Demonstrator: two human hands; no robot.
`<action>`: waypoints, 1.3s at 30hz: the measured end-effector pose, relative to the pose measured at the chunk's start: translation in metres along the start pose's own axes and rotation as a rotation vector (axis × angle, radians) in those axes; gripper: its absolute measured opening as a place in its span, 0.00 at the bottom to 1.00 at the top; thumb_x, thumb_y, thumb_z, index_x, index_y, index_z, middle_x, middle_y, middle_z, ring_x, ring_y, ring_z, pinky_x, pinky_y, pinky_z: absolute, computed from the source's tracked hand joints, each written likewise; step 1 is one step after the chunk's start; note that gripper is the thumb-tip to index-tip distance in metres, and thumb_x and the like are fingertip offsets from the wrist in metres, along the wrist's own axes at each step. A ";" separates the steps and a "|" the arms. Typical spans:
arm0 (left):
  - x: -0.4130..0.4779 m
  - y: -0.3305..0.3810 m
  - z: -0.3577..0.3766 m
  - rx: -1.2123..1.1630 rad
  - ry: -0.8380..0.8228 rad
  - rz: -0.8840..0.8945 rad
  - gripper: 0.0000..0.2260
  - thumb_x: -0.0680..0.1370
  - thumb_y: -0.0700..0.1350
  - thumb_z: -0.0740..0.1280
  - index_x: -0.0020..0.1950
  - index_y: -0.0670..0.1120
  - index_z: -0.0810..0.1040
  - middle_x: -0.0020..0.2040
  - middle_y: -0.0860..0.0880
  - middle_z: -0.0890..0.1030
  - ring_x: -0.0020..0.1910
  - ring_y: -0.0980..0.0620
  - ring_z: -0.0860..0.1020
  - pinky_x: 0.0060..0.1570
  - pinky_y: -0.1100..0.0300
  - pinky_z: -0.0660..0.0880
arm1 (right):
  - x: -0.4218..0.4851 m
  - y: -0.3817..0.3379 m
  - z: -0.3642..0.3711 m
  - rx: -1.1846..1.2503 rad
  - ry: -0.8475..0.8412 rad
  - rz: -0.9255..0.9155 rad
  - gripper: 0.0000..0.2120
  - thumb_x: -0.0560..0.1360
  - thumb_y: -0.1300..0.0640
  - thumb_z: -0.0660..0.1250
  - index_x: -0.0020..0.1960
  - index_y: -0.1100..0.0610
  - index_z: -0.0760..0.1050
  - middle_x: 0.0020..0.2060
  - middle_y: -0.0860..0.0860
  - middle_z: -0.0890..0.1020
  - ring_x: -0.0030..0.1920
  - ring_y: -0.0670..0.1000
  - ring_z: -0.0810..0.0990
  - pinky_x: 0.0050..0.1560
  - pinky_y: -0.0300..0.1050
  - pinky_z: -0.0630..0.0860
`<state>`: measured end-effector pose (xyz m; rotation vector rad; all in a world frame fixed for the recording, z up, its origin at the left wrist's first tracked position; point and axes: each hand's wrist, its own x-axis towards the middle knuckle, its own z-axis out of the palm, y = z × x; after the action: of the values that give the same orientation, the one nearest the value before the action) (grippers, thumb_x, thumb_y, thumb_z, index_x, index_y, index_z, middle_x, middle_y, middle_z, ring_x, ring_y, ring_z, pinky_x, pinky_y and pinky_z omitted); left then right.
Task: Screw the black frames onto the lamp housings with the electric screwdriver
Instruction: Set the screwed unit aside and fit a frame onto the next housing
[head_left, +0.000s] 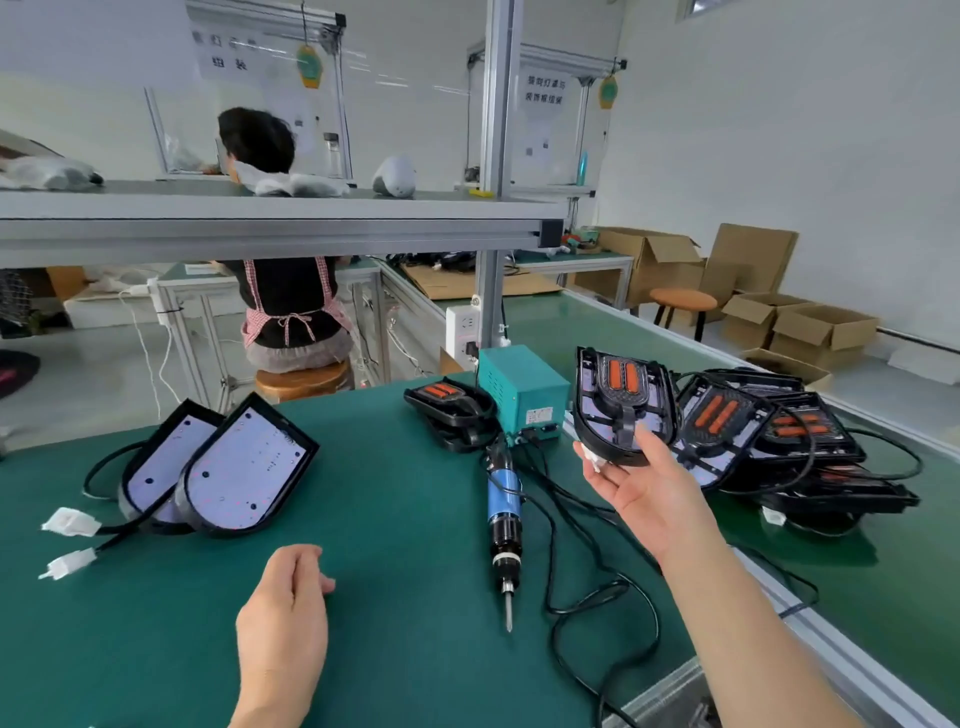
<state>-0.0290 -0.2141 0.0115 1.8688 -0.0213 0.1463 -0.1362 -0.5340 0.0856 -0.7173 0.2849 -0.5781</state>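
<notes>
The right hand (641, 486) is raised palm-up to the right of the electric screwdriver (503, 512). Its thumb and fingers pinch the lower edge of a lamp housing (590, 415) held nearly upright, with a black frame (623, 388) and orange lenses already seated on it. Whether its screws are in is too small to tell. The left hand (283, 618), left of the screwdriver, rests on the green mat (395, 530) with its fingers loosely curled, gripping nothing. The screwdriver lies untouched with its bit toward the person, so this looks like handling between fastenings rather than driving. The next move probably calls for laying the held unit flat near the screwdriver, steadying it with one hand and taking up the tool with the other, clear of the cable (597, 597) looping just right of it. Far left of the screwdriver lean two bare housings (228, 467). Just beyond its rear end sit a teal power box (522, 397) and spare frames (449, 410), and further right is a pile of framed units (779, 436). Beyond are a shelf (260, 218), a seated worker (291, 306) and cardboard boxes (810, 327) along a white wall
</notes>
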 end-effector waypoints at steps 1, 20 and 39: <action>0.000 0.000 0.000 0.007 0.002 0.003 0.11 0.83 0.47 0.59 0.46 0.58 0.77 0.39 0.54 0.83 0.42 0.52 0.76 0.39 0.55 0.71 | 0.003 -0.003 -0.004 -0.007 0.022 -0.011 0.15 0.82 0.54 0.63 0.64 0.63 0.74 0.62 0.66 0.81 0.61 0.65 0.81 0.53 0.51 0.83; 0.004 -0.012 0.011 0.055 0.111 0.228 0.08 0.81 0.39 0.65 0.45 0.49 0.80 0.31 0.51 0.82 0.33 0.54 0.76 0.29 0.73 0.68 | 0.076 -0.014 -0.065 -0.267 0.414 -0.187 0.38 0.77 0.61 0.73 0.77 0.44 0.54 0.69 0.50 0.69 0.64 0.58 0.77 0.64 0.55 0.77; 0.009 0.017 0.018 -0.158 0.028 0.064 0.14 0.82 0.26 0.52 0.51 0.39 0.73 0.38 0.37 0.76 0.27 0.67 0.77 0.40 0.76 0.71 | 0.137 -0.028 -0.076 -0.511 0.565 -0.252 0.30 0.78 0.59 0.72 0.72 0.50 0.59 0.68 0.54 0.69 0.60 0.57 0.77 0.58 0.54 0.81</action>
<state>-0.0202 -0.2356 0.0236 1.7092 -0.0718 0.2092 -0.0695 -0.6726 0.0432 -1.0831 0.8984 -0.9630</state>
